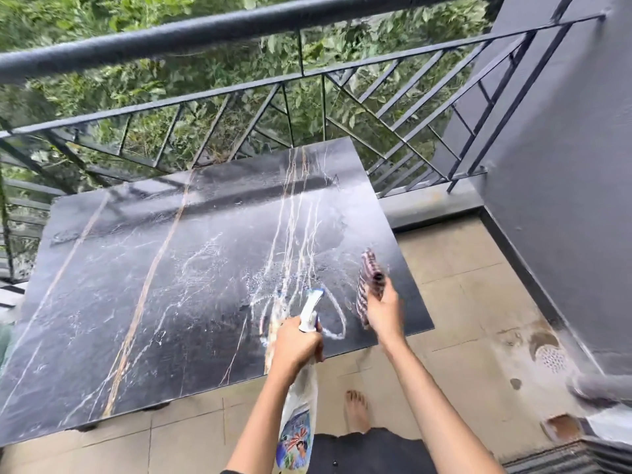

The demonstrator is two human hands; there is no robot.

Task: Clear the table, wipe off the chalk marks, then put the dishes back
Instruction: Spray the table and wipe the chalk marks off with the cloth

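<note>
L hand (297, 343) grips spray bottle (301, 388) neck, R hand (382, 311) clutches striped cloth (369, 282) over chalk-marked table (154, 268).

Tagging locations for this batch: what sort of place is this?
Most likely an outdoor balcony: a dark metal railing with leafy trees beyond, a beige tiled floor, and a dark marble table beside the railing.

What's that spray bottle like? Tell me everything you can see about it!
The spray bottle has a white trigger head with a blue tip and a pale, see-through body with a colourful label low down. The left hand grips its neck; nothing else touches it. It is tilted, nozzle over the chalk marks on the dark table, body hanging past the table's edge.
</note>
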